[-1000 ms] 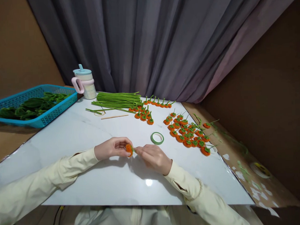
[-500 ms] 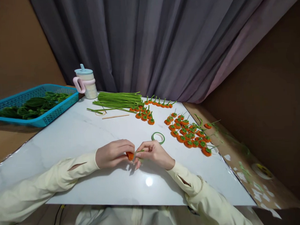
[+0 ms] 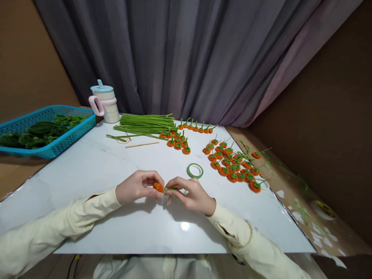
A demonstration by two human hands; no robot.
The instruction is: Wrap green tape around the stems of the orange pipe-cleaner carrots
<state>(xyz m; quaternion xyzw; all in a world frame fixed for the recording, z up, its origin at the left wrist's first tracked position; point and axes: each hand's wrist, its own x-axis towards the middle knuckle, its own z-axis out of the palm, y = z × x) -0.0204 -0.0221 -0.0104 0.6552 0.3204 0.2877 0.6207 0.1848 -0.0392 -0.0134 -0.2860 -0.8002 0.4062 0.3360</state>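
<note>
My left hand (image 3: 137, 187) pinches a small orange fuzzy pumpkin (image 3: 158, 187) between thumb and fingers, above the near middle of the white table. From its right side sticks a thin green stem (image 3: 171, 189). The fingertips of my right hand (image 3: 195, 197) are closed on that stem, close beside the left fingertips. A pale strip shows under the right fingers; what it is I cannot make out. Just beyond my right hand lies a roll of green tape (image 3: 201, 172).
Finished-looking orange pumpkins (image 3: 232, 177) crowd the table's right side, and shorter-stemmed ones (image 3: 186, 151) stand farther back. Green fuzzy sticks (image 3: 145, 124) lie behind a thin wooden stick (image 3: 142, 145). A lidded cup (image 3: 111, 113) and a blue basket (image 3: 56, 147) of green pieces are at left.
Both hands have turned slightly, and more of the orange pumpkin shows, tilted up in my left fingers. My right fingers have shifted along the green stem and stretch straighter.
</note>
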